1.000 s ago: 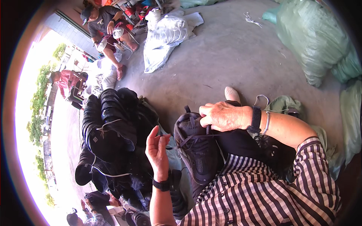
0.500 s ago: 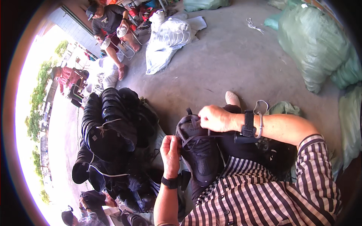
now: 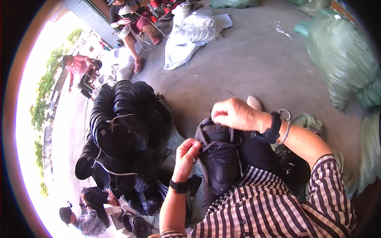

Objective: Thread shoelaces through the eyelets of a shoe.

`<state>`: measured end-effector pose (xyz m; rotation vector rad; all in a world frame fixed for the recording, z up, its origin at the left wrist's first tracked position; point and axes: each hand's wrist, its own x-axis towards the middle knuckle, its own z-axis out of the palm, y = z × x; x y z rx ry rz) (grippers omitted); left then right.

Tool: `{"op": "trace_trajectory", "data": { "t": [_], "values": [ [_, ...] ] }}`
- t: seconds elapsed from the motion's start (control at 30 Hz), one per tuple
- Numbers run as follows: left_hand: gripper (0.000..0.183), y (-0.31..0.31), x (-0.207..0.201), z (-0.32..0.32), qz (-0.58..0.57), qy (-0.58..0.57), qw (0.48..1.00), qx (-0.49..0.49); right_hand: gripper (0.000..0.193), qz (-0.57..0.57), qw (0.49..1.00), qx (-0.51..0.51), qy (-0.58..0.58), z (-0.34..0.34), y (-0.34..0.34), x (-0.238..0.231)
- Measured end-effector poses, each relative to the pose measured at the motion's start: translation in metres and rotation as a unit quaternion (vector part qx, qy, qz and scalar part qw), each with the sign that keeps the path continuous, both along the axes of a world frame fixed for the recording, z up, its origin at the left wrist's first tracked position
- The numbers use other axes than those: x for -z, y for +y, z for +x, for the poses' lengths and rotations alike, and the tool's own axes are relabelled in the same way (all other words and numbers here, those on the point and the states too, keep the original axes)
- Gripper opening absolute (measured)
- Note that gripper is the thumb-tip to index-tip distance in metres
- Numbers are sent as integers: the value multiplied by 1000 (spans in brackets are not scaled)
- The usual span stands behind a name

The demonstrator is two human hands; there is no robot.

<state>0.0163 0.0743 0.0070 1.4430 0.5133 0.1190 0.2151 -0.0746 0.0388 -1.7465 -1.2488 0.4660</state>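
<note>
From my feed, the shoe (image 3: 219, 158) runs lengthwise between both hands: left fingers (image 3: 189, 148) pinch a lace, right hand (image 3: 237, 115) grips its far end.

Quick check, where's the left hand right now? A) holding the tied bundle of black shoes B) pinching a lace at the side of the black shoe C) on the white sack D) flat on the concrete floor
B: the left hand has its fingertips closed on a lace at the edge of the black shoe, while the right hand grips the shoe's top.
</note>
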Motion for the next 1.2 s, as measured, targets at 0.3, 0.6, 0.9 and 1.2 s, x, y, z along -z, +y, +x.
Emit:
{"op": "trace_trajectory", "data": {
  "t": [0.3, 0.6, 0.9, 1.2],
  "values": [
    [17, 6, -7, 2, -50, 17, 999, 11, 14, -103, 993, -42, -30, -35, 24, 4],
    [14, 3, -23, 10, 473, -31, 880, 29, 16, -72, 996, -42, 16, -41, 15, 5],
    [13, 21, 7, 3, -102, -1, 993, 54, 18, -74, 997, 1, -15, -51, 18, 11],
    [18, 25, -7, 11, -59, 61, 989, 121, 10, -35, 992, 37, -115, -54, 16, 14]
  ]
}}
